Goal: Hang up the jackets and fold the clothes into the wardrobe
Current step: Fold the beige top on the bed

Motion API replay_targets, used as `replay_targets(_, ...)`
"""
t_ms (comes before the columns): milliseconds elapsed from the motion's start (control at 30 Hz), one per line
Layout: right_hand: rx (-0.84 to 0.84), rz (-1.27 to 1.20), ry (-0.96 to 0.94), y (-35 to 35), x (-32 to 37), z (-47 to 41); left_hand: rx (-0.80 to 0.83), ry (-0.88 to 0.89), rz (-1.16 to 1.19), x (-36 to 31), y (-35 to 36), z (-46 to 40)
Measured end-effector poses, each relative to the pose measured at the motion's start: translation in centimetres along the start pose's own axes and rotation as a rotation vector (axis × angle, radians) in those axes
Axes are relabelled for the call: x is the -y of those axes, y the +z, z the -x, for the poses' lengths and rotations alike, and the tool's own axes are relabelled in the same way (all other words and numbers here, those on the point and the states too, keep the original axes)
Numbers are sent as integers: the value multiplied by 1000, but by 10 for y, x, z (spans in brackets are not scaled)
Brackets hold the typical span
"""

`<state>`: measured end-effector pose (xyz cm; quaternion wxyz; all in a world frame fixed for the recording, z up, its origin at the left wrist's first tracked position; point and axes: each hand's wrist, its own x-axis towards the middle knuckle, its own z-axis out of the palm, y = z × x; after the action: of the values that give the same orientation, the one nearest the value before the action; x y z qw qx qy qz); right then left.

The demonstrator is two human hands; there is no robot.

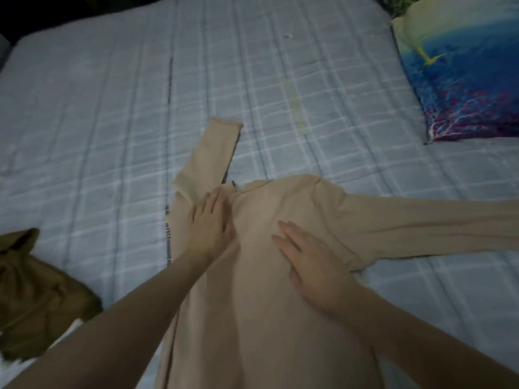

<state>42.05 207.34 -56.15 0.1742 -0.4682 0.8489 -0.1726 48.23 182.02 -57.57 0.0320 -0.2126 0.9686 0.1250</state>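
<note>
Two hands [209,220] [311,265] flat on beige top [266,318]

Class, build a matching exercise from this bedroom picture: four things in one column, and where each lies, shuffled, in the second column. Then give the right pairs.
Things
1. beige top
2. olive garment
3. blue pillow
4. left hand

Places
A. far right of the bed
B. crumpled at the near left edge
C. flat near the top's collar
D. spread in the middle, one sleeve out to the right

Pairs: 1-D, 2-B, 3-A, 4-C
</note>
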Motion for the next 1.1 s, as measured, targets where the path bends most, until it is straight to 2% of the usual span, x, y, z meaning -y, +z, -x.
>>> replay_targets(100, 180, 147, 93, 8, 16, -24, 151, -8, -139, 46, -20, -1)
replay_targets(167, 329, 200, 249, 7, 25, -37, 146, -22, -178, 66, -29, 0)
replay_targets(233, 369, 245, 341, 7, 41, -53, 87, -74, -102, 85, -40, 4)
replay_targets(300, 400, 303, 410, 3, 60, -75, 9, -260, 130, 110, -45, 12)
replay_targets(367, 460, 323, 445, -5, 76, -97, -31, -542, 375, 144, -47, 19)
replay_targets(433, 511, 339, 459, -17, 87, -119, 8, -822, 578, 183, -46, 27)
replay_targets(500, 483, 392, 457, -28, 95, -140, 64, -957, 748, 213, -46, 37)
replay_targets(567, 366, 472, 412, -33, 99, -161, 85, -865, 676, 221, -49, 50)
replay_targets(633, 213, 497, 339, -33, 100, -178, 23, -683, 451, 223, -47, 54)
replay_targets(700, 106, 431, 271, -28, 90, -191, -48, -514, 344, 220, -49, 47)
replay_targets(767, 73, 354, 260, -22, 80, -202, -71, -345, 196, 216, -48, 31)
replay_targets(867, 102, 126, 451, -11, 72, -217, -92, -77, -70, 203, -46, 3)
replay_targets(933, 171, 25, 584, -10, 69, -225, -78, 10, -130, 189, -43, -16)
replay_targets(1000, 211, 21, 630, -12, 67, -232, -155, -91, 35, 182, -41, -31)
replay_targets(1100, 98, 14, 643, -21, 65, -244, -363, -513, 621, 193, -50, -38)
